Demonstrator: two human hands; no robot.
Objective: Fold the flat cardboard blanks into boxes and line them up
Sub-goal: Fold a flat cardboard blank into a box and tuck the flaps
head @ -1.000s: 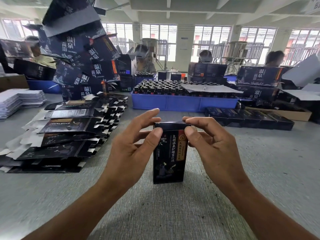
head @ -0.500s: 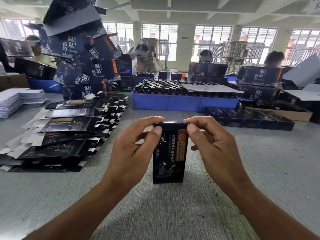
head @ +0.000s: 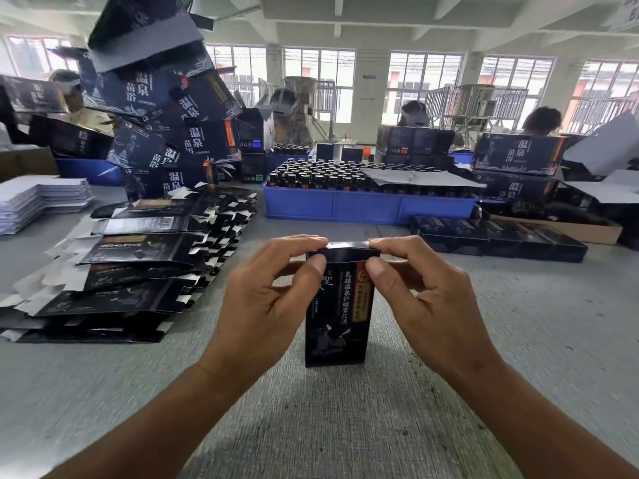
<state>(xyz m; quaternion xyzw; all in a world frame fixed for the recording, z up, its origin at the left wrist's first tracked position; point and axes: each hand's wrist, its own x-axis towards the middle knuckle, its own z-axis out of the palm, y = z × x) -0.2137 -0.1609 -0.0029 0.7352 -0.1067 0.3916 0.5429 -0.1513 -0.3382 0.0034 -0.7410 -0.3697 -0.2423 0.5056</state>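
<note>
A small dark box [head: 337,305] stands upright on the grey tabletop [head: 345,426], between the left hand [head: 266,305] and right hand [head: 425,299], each pinching one end of its top flap between thumb and forefinger. It looks light, thin-walled and easily creased, with a glossy, somewhat slippery print. It is best held lightly at the corners and folds, not squeezed across the hollow faces.

Large dark cartons [head: 166,108] stacked far left: white characters 温泉苗浴, repeated on several faces. Same 温泉苗浴 on the carton [head: 518,155] at far right. Small upright box [head: 337,305] on the table: white 聖 at upper left, a vertical white column partly legible, 温泉 within it; gold-on-red strip too small to read. Barcode, digits illegible, on a flat blank [head: 138,225].
</note>
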